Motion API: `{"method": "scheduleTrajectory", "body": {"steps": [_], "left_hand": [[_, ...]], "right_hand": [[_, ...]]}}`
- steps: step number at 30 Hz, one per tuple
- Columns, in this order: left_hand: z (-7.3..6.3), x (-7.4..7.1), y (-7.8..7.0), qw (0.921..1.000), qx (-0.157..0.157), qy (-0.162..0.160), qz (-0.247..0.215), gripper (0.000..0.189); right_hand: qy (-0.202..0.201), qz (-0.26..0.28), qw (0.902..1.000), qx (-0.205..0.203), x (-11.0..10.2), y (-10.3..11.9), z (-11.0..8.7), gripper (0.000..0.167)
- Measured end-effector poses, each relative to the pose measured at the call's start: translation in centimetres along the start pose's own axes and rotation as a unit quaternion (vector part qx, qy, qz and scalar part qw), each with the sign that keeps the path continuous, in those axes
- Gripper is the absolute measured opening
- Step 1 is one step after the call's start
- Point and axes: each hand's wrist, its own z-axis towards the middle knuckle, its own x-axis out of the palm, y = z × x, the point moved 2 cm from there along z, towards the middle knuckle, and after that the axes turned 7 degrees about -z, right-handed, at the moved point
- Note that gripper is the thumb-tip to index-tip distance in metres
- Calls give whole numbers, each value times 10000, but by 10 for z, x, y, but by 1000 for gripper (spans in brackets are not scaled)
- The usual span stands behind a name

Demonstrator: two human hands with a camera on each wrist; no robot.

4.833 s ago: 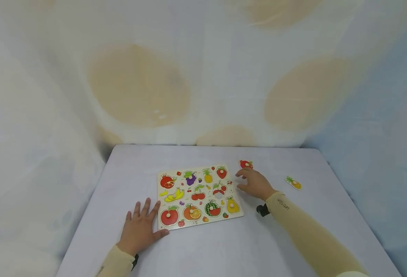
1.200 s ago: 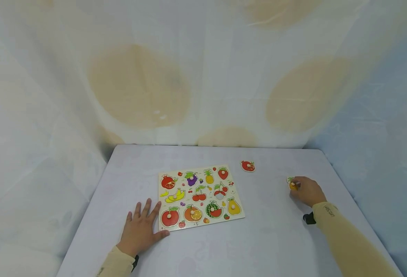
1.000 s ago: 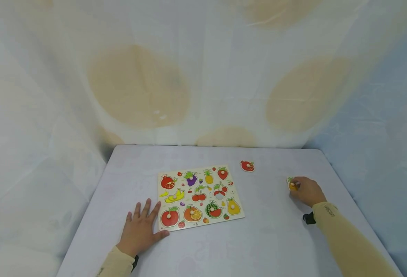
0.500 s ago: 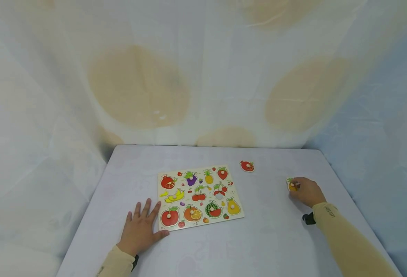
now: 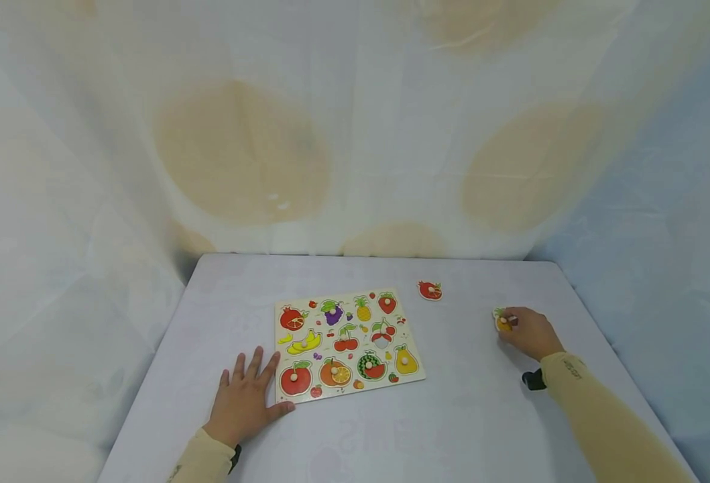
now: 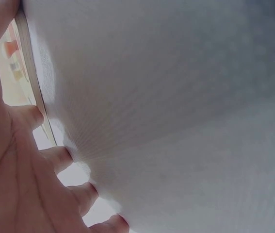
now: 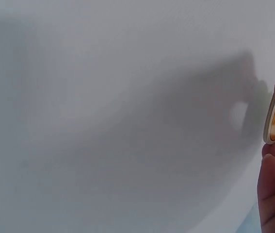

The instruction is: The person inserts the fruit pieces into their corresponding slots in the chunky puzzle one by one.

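At the right of the table, my right hand (image 5: pixel 532 333) pinches a pineapple puzzle piece (image 5: pixel 502 322) by its small knob. In the right wrist view the piece (image 7: pixel 274 121) stands tilted between the fingers, above the cloth and its shadow. My left hand (image 5: pixel 243 402) lies flat with fingers spread, its thumb and index finger at the left edge of a wooden fruit peg puzzle board (image 5: pixel 415 377). Several knobbed fruit pieces, such as the apple (image 5: pixel 296 380) and the watermelon (image 5: pixel 371 365), sit in the board. A pomegranate piece (image 5: pixel 430 290) lies loose beyond its right corner.
A pale cloth covers the table (image 5: pixel 451 429). Behind it hangs a white curtain (image 5: pixel 391 168) with tan round patches, and more curtain closes in both sides. The table's far edge lies just beyond the pomegranate piece.
My right hand has gone from beside the pomegranate piece to the pineapple piece on the right and taken hold of it. Lately it has shifted slightly left with it. The left hand stays put.
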Motion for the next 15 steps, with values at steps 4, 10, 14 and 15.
{"method": "scheduleTrajectory", "body": {"steps": [4, 10, 14, 15], "left_hand": [[0, 0, 0, 10000, -16, 31, -1, 107], [0, -2, -2, 10000, -36, 72, -1, 106], [-1, -3, -3, 10000, -41, 36, -76, 106], [-1, -3, -3, 10000, -35, 27, -88, 106]], "right_hand": [[83, 98, 9999, -44, -1, 13, 3, 47], [188, 182, 9995, -167, 0, 46, 14, 46], [249, 213, 9994, -145, 5, 78, 23, 44], [258, 233, 9992, -174, 6, 87, 25, 44]]}}
